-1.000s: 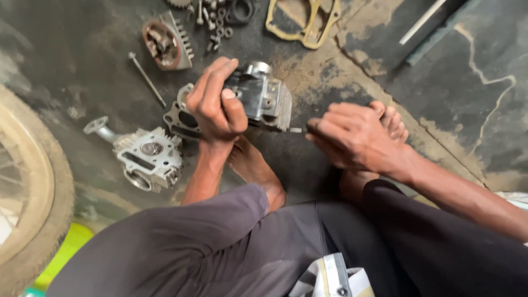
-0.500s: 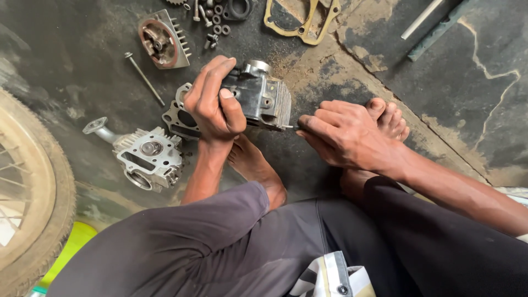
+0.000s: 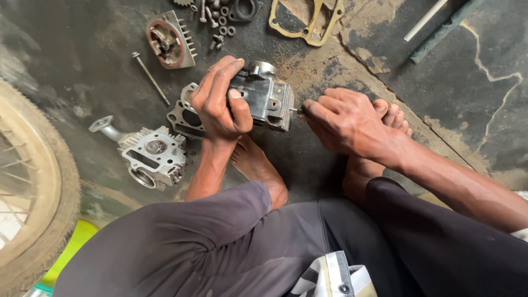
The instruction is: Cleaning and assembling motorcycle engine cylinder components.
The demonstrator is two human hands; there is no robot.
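Two hands working on a dark engine block

The left hand [image 3: 220, 102] is clamping its grip around the dark engine block [image 3: 267, 99], holding it just above the floor [image 3: 467, 88]. The right hand [image 3: 344, 122] is pinching a thin tool tip [image 3: 297, 110] against the block's side. A finned cylinder head [image 3: 151, 157] is lying nearby, a wheel [image 3: 33, 181] further left

Grey trousers [image 3: 181, 247], bare arms and feet.
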